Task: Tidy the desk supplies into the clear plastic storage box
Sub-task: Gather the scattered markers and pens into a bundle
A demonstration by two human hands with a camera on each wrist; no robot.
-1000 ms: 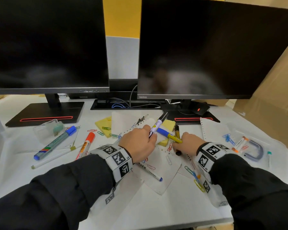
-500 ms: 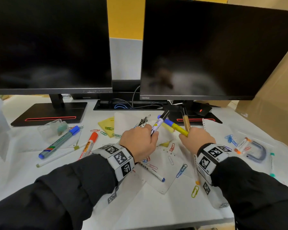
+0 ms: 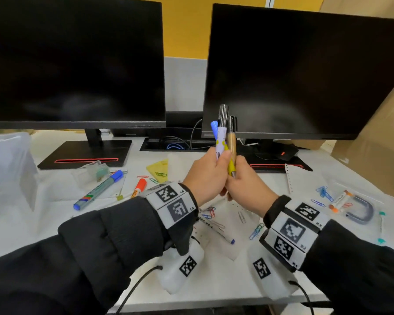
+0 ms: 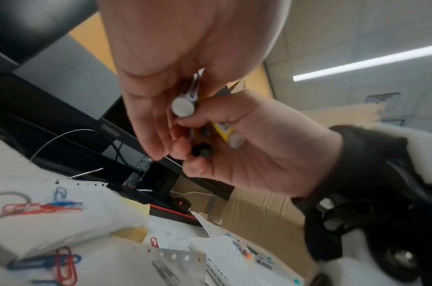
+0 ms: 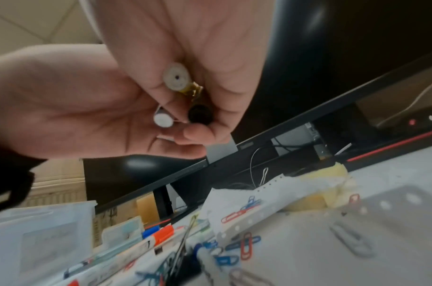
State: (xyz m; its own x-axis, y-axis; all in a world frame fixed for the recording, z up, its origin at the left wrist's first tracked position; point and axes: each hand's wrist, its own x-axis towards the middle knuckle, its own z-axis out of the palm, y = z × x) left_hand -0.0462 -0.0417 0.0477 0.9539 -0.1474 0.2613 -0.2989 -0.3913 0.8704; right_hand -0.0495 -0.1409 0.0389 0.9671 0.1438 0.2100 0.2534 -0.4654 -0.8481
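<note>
Above the middle of the desk my left hand (image 3: 205,176) and right hand (image 3: 246,185) press together, holding three pens upright as one bundle. The left hand (image 4: 161,58) grips a white marker (image 3: 221,142) with a black cap. The right hand (image 5: 210,48) grips a yellow pen (image 3: 231,167) with a blue cap and a brown pen (image 3: 232,142) with a black cap. Both wrist views show the pens' butt ends among curled fingers: the white marker (image 4: 183,106), the yellow pen (image 5: 177,78), the brown pen (image 5: 200,114). The clear plastic storage box (image 3: 7,160) stands at the far left.
On the desk lie a blue-capped green marker (image 3: 100,189), an orange marker (image 3: 139,187), a thin white marker (image 3: 216,228), several paper clips (image 3: 256,230), yellow notes (image 3: 158,170) and punched paper sheets. A plastic sleeve with small items (image 3: 359,208) lies at the right. Two monitors (image 3: 73,64) stand behind.
Both hands rose from the desk and came together. The pens, held apart and slanted before, now stand upright as one bundle.
</note>
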